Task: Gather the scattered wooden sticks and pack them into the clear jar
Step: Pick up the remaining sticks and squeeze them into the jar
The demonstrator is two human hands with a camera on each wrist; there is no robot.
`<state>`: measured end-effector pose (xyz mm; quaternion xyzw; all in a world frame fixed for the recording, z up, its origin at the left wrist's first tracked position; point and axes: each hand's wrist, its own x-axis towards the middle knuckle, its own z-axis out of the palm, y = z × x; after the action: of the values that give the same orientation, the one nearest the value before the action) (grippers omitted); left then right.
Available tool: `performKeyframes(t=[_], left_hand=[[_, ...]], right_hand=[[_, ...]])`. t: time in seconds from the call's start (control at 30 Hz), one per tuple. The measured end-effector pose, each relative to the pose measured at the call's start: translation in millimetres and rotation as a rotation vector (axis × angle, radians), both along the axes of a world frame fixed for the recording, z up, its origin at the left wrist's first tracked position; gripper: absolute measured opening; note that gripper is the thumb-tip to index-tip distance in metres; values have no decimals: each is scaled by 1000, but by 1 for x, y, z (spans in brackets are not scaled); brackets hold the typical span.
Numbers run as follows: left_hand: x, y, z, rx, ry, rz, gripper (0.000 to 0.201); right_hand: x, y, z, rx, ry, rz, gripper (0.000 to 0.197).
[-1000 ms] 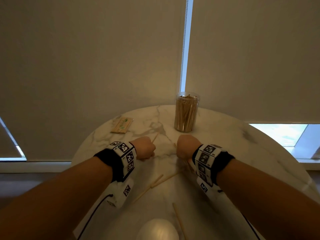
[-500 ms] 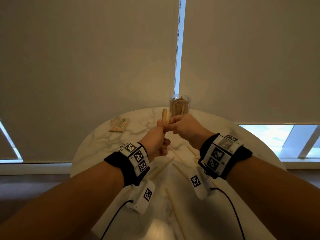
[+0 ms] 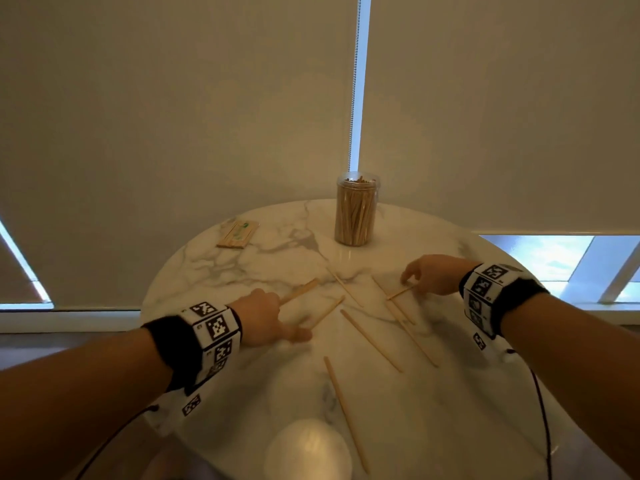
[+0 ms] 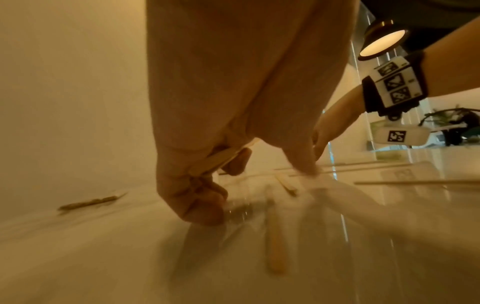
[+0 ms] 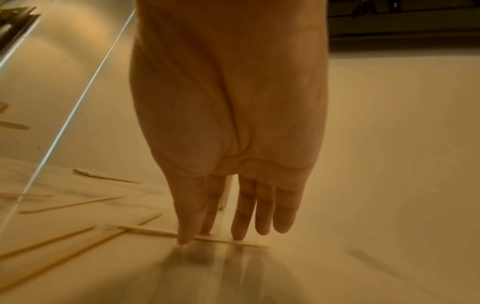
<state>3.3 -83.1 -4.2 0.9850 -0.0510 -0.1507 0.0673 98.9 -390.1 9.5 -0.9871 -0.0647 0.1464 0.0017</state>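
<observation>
The clear jar (image 3: 356, 209) stands upright at the back of the round marble table (image 3: 433, 427), packed with wooden sticks. Several loose sticks (image 3: 370, 339) lie scattered between my hands. My left hand (image 3: 266, 317) is low over the table with its fingers curled round a small bundle of sticks (image 3: 300, 291), which pokes out toward the jar; the left wrist view shows the same bundle (image 4: 218, 158) in the curled fingers. My right hand (image 3: 429, 277) reaches down at the right, its straight fingertips (image 5: 236, 234) touching one flat stick (image 5: 153, 231) on the table.
A flat packet of sticks (image 3: 238, 233) lies at the back left. A white rounded object (image 3: 308, 448) sits at the table's near edge. Roller blinds hang right behind the table. Wrist cables dangle below both forearms.
Half a second ago both hands met raised in front of the jar with sticks. They have since parted and dropped to the table, left holding sticks, right onto a loose stick.
</observation>
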Motion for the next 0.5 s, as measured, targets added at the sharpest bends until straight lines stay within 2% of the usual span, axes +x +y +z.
performKeyframes(t=[0.07,0.13,0.2,0.3,0.4,0.5], left_hand=[[1,-6,-8,79,-7,-29,62],[3,-17,-11,73,-49,-67,33],[3,-26,-12,63,-86,-74,23],[1,-37,-10,27,-118,-104,25],[-6,-49,-11,-39,-114,-110,27],[-24,-58,-18,-38,-85,-104,70]], right_hand=[[-4,-3,-6,31,-40,-6,27],[-13,1,-8,37,-61,9,19],[-27,12,-8,39,-32,41,21],[-53,37,-8,51,12,107,34],[-77,63,-13,91,35,137,62],[-91,76,-15,84,49,182,65]])
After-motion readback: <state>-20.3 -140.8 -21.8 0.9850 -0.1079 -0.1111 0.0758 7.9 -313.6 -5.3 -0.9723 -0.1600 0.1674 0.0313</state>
